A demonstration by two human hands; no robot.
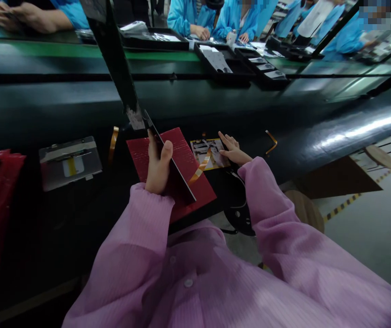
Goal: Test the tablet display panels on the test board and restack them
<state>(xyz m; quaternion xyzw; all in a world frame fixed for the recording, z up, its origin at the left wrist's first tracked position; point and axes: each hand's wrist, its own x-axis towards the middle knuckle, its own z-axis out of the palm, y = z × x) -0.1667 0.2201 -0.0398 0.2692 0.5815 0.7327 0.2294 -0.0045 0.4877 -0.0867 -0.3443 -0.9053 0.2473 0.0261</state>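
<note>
My left hand [159, 161] grips a thin flat panel [181, 180], tilted up on its edge above a red sheet [195, 177]. The panel's face is turned away, so I cannot tell its exact kind. An orange flex cable [200, 169] runs from beside the panel toward a small picture-covered piece with a yellow border [202, 152]. Over the right end of that piece is my right hand [234, 150], fingers stretched out and apart, the thumb at its surface. Whether the thumb presses on it, I cannot tell.
Left of the red sheet lie a flat metal-backed display part [70, 164] and a loose orange strip [113, 143]. Another strip [271, 142] is at right. Red-wrapped panels [2, 196] sit far left. A dark post [116, 59] rises ahead; black trays [225, 64] and blue-sleeved co-workers are beyond.
</note>
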